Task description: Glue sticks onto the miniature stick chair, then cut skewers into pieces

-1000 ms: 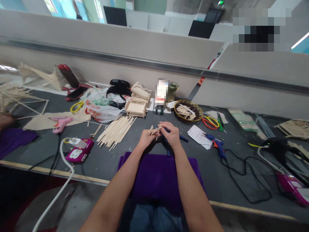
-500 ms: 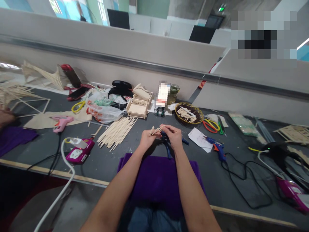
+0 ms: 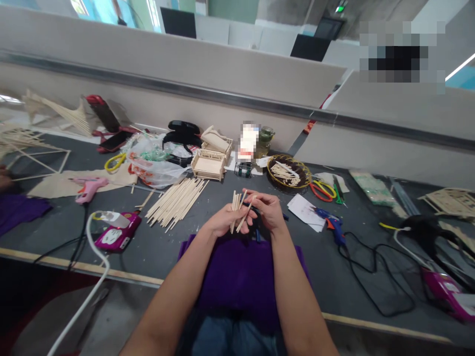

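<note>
Several short wooden sticks (image 3: 235, 201) stand fanned out in my left hand (image 3: 222, 220), which is closed around them. My right hand (image 3: 268, 209) pinches the upper end of one wooden stick (image 3: 248, 211) at the side of the bunch. Behind and under my hands lies a dark blue hand tool (image 3: 257, 233), mostly hidden. To the left, a pile of longer wooden sticks (image 3: 178, 203) rests on the dark table. A purple cloth (image 3: 237, 277) covers the table edge and my lap, below both hands.
At the back stand a small wooden model bed (image 3: 208, 164) and a basket (image 3: 306, 184) of short sticks. A blue glue gun (image 3: 335, 226) with its cord lies right; a pink glue gun (image 3: 88, 188) and magenta power strip (image 3: 118, 232) lie left. Another person's hand (image 3: 5, 179) shows far left.
The sticks in my left hand have turned from lying nearly flat to upright and fanned. My left hand has rolled and shifted slightly down; my right hand still pinches beside it.
</note>
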`<state>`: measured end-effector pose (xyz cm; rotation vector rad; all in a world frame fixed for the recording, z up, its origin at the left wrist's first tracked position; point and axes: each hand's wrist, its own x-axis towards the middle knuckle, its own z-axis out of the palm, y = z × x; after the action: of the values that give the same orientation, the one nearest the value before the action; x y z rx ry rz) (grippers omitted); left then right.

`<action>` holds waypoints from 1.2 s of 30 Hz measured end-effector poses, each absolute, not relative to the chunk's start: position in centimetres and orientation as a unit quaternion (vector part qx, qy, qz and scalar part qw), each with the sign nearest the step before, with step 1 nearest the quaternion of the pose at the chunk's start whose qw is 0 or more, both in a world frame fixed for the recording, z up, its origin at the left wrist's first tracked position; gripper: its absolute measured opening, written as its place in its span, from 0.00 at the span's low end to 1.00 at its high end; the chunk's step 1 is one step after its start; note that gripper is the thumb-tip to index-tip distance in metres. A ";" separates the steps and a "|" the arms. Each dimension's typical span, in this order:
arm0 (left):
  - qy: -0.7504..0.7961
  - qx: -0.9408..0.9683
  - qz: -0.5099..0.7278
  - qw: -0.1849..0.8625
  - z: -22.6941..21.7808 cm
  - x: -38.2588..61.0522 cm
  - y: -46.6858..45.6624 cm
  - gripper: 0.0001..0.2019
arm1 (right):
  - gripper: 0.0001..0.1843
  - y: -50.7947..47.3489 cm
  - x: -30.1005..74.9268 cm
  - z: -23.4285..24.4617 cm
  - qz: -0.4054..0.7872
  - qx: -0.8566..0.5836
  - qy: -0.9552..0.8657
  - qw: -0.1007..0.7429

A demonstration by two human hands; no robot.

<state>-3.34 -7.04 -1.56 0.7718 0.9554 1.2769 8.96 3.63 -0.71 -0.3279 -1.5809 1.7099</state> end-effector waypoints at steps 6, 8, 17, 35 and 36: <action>0.445 0.321 0.606 0.576 -1.4 -3.0 -6.6 0.22 | 0.04 3.6 9.0 -0.6 0.680 -0.125 -0.613 0.382; 0.487 0.325 0.628 0.512 -1.4 -2.9 -6.3 0.23 | 0.05 3.5 8.9 -0.4 0.665 -0.160 -0.619 0.387; 0.593 0.387 0.637 0.305 -2.8 -3.0 -5.2 0.19 | 0.08 2.7 7.2 -0.9 0.608 -0.285 -0.592 0.446; 0.600 0.304 0.678 0.298 -3.4 -5.1 -5.2 0.19 | 0.40 3.0 11.3 0.2 0.088 -0.421 -0.899 -0.078; 0.599 0.306 0.678 0.295 -3.4 -5.1 -5.2 0.19 | 0.36 3.0 11.3 0.4 0.084 -0.421 -0.900 -0.072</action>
<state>-5.10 -5.19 -3.38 0.8156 1.5944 1.8053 11.27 3.03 0.38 -1.3889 -2.9657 0.2782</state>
